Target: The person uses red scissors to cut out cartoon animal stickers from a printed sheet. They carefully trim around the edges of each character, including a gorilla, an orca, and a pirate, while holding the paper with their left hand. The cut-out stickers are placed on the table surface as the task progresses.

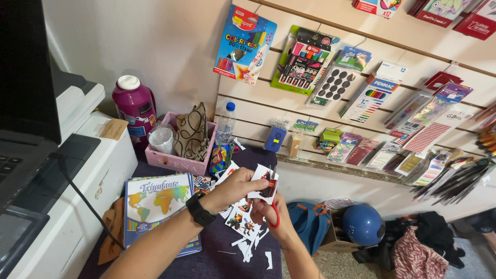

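Note:
My left hand [233,187], with a black watch on its wrist, pinches a small white paper cutout with a red and black picture [263,183] and holds it up above the table. My right hand [274,219] grips red-handled scissors [274,213], whose blades point up into the paper's lower edge. Under both hands lie a printed sticker sheet [240,219] and several white paper scraps [249,249] on the dark purple tablecloth [217,256].
A notebook with a world-map cover [157,204] lies to the left. A pink box [178,155], a magenta flask [135,106] and a water bottle [225,124] stand behind. A white printer [77,170] fills the left. Stationery hangs on the slat wall [361,93]. A blue helmet [363,223] sits on the floor.

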